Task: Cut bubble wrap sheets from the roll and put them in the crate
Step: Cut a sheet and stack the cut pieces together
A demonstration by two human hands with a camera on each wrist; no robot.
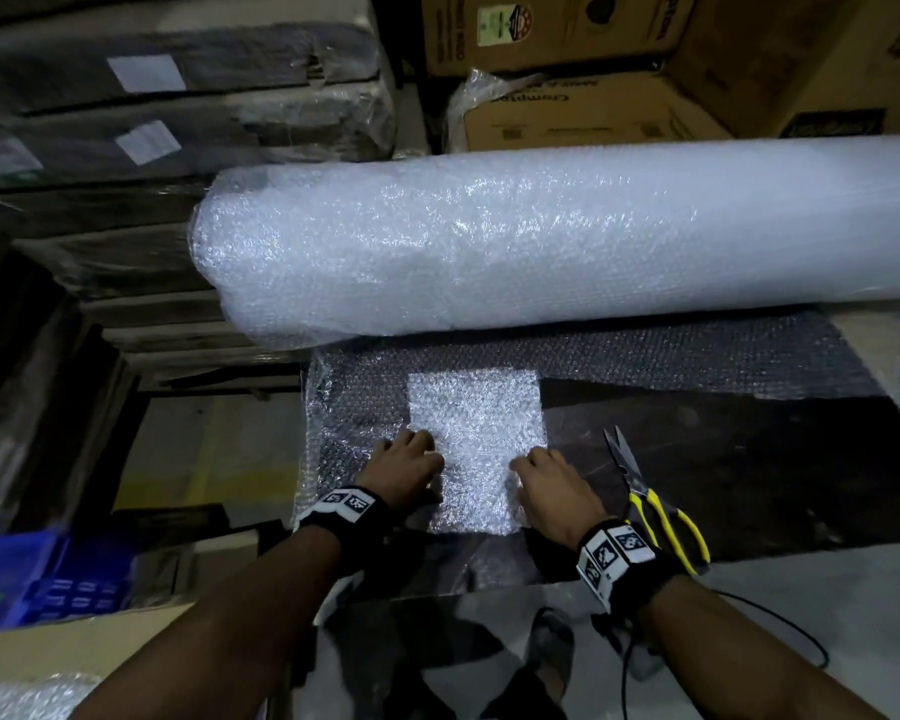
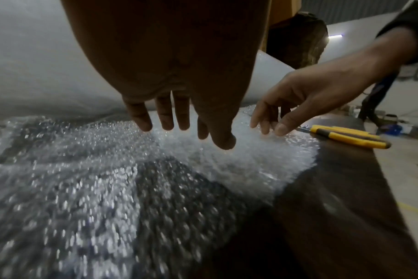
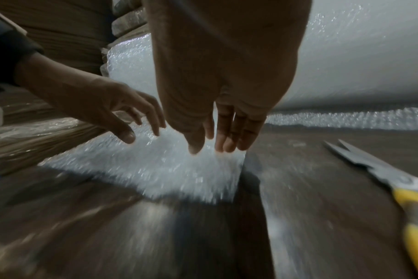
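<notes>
Between my hands lies the cut sheet (image 1: 476, 449), light and limp (slippery too, I judge); left hand (image 1: 409, 467) and right hand (image 1: 552, 483) hover spread, empty, near its side edges, where I'd pinch.

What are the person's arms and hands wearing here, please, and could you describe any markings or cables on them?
Both hands, the left hand and the right hand, are bare, with no gloves, and the forearms are bare too. Each wrist carries a black band with white blocks printed with black square code patterns: the left wristband and the right wristband. A thin black cable trails from the right one.
</notes>
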